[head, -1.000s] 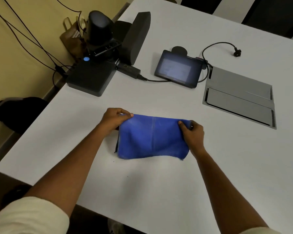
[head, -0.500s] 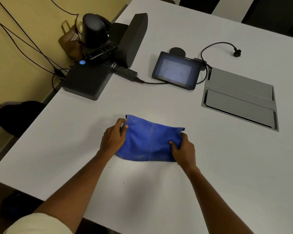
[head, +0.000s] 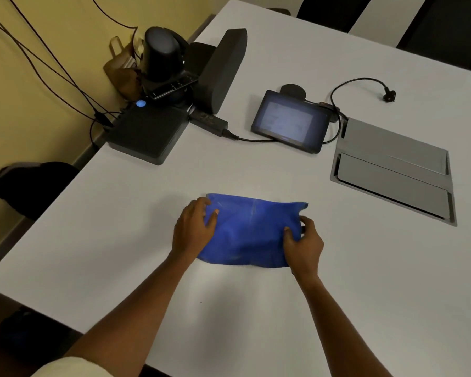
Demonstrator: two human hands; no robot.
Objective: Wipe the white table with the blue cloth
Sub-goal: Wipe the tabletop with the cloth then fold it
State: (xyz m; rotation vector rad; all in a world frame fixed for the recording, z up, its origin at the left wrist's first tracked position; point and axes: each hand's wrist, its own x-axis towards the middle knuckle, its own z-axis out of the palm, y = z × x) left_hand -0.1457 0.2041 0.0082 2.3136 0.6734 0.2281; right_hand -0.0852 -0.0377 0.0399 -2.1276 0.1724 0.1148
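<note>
The blue cloth [head: 249, 231] lies folded on the white table [head: 365, 295], a little in front of me near the middle. My left hand [head: 193, 229] rests on the cloth's left edge, fingers spread over the fabric and thumb laid on top. My right hand [head: 303, 242] pinches the cloth's right edge between thumb and fingers. Both forearms reach in from the bottom of the view.
A black box with a blue light [head: 147, 131], a dark camera unit [head: 162, 54] and a speaker [head: 220, 69] crowd the far left corner. A small tablet [head: 290, 121] with a cable stands behind the cloth. A grey recessed panel [head: 392, 167] sits at right.
The cloth was held up by its top corners, then brought down flat on the table. Both hands slid down to its side edges and now press on it.
</note>
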